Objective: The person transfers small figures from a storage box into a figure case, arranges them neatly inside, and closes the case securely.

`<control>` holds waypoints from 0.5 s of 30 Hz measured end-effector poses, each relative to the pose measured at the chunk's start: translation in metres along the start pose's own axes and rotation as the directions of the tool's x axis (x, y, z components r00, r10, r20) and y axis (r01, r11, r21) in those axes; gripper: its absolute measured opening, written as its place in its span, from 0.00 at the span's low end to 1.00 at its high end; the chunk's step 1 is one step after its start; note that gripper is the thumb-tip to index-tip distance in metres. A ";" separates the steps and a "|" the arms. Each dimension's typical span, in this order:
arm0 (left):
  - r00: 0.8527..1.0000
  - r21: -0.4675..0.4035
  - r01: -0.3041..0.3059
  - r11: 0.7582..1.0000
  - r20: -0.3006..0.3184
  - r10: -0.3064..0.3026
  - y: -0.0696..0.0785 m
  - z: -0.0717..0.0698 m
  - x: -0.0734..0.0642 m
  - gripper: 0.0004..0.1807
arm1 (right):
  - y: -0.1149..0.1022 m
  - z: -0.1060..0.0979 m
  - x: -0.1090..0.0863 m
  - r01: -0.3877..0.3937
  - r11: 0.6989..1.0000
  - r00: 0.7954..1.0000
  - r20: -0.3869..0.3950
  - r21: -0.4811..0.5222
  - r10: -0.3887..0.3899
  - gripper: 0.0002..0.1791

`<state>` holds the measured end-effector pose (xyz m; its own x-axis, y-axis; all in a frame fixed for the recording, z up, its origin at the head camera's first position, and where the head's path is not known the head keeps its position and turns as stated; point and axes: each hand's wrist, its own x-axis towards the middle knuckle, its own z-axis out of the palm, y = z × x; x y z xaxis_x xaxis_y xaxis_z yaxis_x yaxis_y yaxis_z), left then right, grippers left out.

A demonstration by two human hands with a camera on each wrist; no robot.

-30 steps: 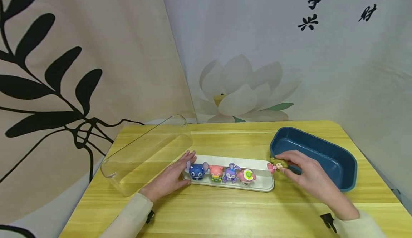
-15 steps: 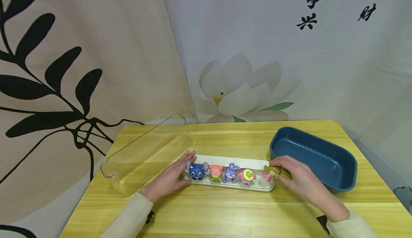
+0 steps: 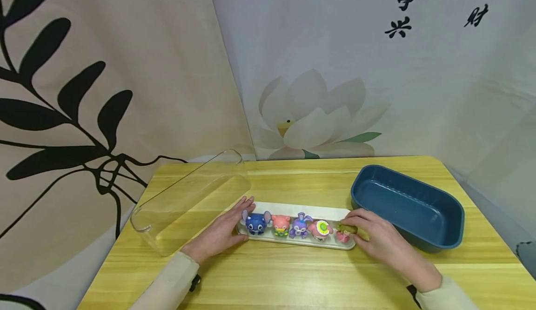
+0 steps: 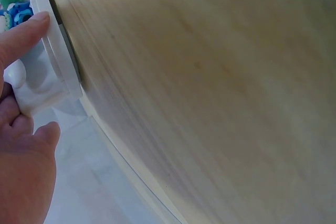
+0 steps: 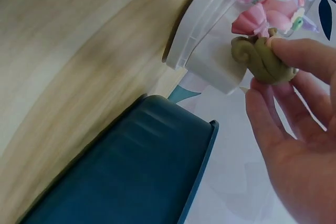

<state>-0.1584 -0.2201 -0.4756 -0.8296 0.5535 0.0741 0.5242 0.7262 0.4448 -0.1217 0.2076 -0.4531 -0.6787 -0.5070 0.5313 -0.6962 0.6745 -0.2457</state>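
My left hand point(image 3: 221, 231) grips the left end of a long white tray point(image 3: 301, 207), thumb along the front rim point(image 4: 59, 51) and fingers at the end and back. Standing in a row on the tray are a blue big-eared figurine point(image 3: 256, 223), a pink pig-like one point(image 3: 281, 225), a purple long-eared one point(image 3: 300, 226) and a pink one with a yellow-green swirl point(image 3: 321, 230). At the right end, my right hand point(image 3: 378, 235) pinches a small figurine point(image 5: 262, 59) with an olive-brown top and a pink bow-like part between thumb and fingers, low over the tray.
A deep blue rectangular bin point(image 3: 408, 207) stands right of the tray, close beside the right hand. To the left lies a long transparent cover point(image 3: 192, 198). All rest on a wooden table point(image 3: 293, 277), with printed curtains behind it.
My right hand has carried the olive-and-pink figurine left and down from the bin's near edge to the tray's right end. The left hand and the tray have stayed put.
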 end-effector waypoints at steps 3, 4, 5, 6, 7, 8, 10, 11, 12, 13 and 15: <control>1.000 -0.003 0.000 1.000 0.002 0.000 0.000 0.000 0.000 0.48 | 0.000 0.004 0.000 0.006 1.000 1.000 -0.005 -0.015 -0.006 0.28; 1.000 -0.003 0.002 1.000 0.003 -0.002 0.000 0.000 0.000 0.48 | 0.000 0.004 0.000 0.010 1.000 1.000 -0.005 -0.024 -0.010 0.28; 1.000 -0.003 0.003 1.000 0.004 -0.003 0.000 0.000 0.000 0.48 | 0.000 0.005 0.000 0.018 0.999 1.000 -0.005 -0.032 -0.018 0.28; 1.000 -0.003 0.004 1.000 0.006 -0.004 0.000 0.000 0.000 0.48 | 0.001 0.007 0.000 0.028 0.999 1.000 -0.003 -0.040 -0.028 0.28; 1.000 -0.001 0.004 1.000 0.006 -0.004 0.000 0.000 0.000 0.48 | 0.001 0.008 0.001 0.037 0.998 0.999 -0.003 -0.042 -0.037 0.27; 1.000 0.001 0.004 1.000 0.007 -0.004 0.000 0.000 0.000 0.48 | 0.001 0.008 0.001 0.046 0.998 0.999 -0.002 -0.045 -0.047 0.27; 1.000 0.003 0.003 1.000 0.008 -0.004 0.000 0.000 0.001 0.49 | 0.001 0.010 0.002 0.065 0.997 0.998 -0.002 -0.046 -0.066 0.26; 1.000 0.004 0.002 1.000 0.007 -0.002 0.000 0.000 0.001 0.49 | 0.001 0.010 0.002 0.074 0.996 0.997 -0.001 -0.046 -0.074 0.26; 1.000 0.005 0.002 1.000 0.007 -0.002 0.000 0.000 0.001 0.49 | 0.001 0.011 0.002 0.080 0.996 0.997 -0.002 -0.045 -0.080 0.26; 1.000 0.006 0.001 1.000 0.007 -0.001 0.000 0.000 0.001 0.49 | 0.000 0.011 0.003 0.086 0.995 0.996 -0.003 -0.045 -0.086 0.26; 1.000 0.004 0.002 1.000 0.007 -0.002 -0.001 0.000 0.001 0.49 | 0.000 0.012 0.003 0.095 0.994 0.995 -0.002 -0.046 -0.095 0.26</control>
<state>-0.1592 -0.2204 -0.4755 -0.8294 0.5547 0.0670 0.5233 0.7291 0.4411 -0.1263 0.1997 -0.4608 -0.6090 -0.5677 0.5540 -0.7459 0.6474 -0.1566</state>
